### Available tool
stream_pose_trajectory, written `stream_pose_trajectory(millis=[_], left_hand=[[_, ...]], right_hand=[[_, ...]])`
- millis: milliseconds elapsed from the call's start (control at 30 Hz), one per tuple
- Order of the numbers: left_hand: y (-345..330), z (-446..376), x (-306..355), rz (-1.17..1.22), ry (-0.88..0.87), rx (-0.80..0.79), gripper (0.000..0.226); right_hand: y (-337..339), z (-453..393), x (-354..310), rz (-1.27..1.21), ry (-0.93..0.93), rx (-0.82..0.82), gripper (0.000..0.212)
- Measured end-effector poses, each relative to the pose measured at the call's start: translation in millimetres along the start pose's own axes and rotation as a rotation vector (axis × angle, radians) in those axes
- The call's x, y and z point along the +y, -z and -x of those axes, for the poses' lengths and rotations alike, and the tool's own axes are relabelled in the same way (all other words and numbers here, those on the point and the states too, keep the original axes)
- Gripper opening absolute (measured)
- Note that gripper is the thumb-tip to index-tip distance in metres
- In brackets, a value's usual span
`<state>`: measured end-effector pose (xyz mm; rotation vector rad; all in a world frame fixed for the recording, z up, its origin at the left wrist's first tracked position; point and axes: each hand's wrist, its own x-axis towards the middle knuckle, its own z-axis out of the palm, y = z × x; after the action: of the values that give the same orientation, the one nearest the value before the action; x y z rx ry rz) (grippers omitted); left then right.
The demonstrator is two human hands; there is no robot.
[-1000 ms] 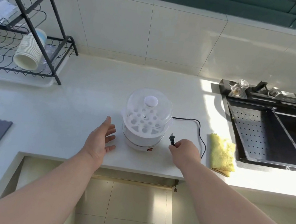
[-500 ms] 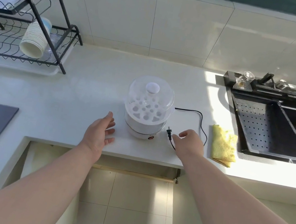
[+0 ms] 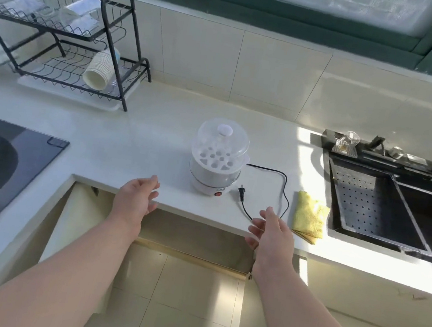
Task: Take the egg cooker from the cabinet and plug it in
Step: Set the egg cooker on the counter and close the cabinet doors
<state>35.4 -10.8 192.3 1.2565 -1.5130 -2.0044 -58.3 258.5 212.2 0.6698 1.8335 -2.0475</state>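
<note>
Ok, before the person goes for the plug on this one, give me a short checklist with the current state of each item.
1. Egg cooker out of the cabinet, upright on the countertop: ok.
2. Plug lying free on the counter, prongs toward the cooker: ok.
3. Cord looped loosely, not snagged on the yellow cloth: ok.
4. Right hand open, holding nothing: ok.
5. Left hand open, off the cooker: ok.
6. Wall socket within reach: cannot tell, none in view.
</note>
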Motion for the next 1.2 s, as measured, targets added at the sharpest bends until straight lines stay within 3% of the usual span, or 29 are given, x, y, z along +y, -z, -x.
stream_pose_trajectory(millis=[200, 400, 567, 733, 800, 933, 1100, 1200], left_hand=[[35.6, 59.3, -20.1, -0.016, -0.036, 0.122, 0.015], [105.9, 97.1, -40.3, -0.118, 0.007, 0.292, 0.014], [180.1, 77.5, -41.6, -0.524, -0.016, 0.433, 0.036], [224.3, 39.7, -51.6, -1.147, 0.206, 0.292, 0.043], [227.5, 30.1, -54.9, -1.290, 0.266, 0.232, 0.042], [235.8, 8.5, -60.1, -1.316, 0.298, 0.184, 0.039], [226.3, -10.2, -71.0, -1.103, 0.344, 0.100, 0.051], [207.3, -20.7, -83.5, -1.033, 0.325, 0.002, 0.032]], right_hand=[[30.1, 26.9, 1.7, 0.050, 0.040, -0.097, 0.032], [14.0, 59.4, 26.3, 0.085, -0.013, -0.195, 0.031], [-12.7, 66.2, 36.6, 0.105, -0.050, -0.187, 0.031], [-34.7, 59.1, 41.6, 0.100, -0.055, -0.138, 0.031], [-46.5, 57.8, 44.9, 0.089, -0.060, -0.129, 0.031], [-68.9, 54.0, 49.2, 0.087, -0.070, -0.124, 0.034], [-79.4, 49.0, 46.4, 0.071, -0.068, -0.125, 0.035], [-78.4, 47.2, 44.7, 0.064, -0.081, -0.115, 0.037]])
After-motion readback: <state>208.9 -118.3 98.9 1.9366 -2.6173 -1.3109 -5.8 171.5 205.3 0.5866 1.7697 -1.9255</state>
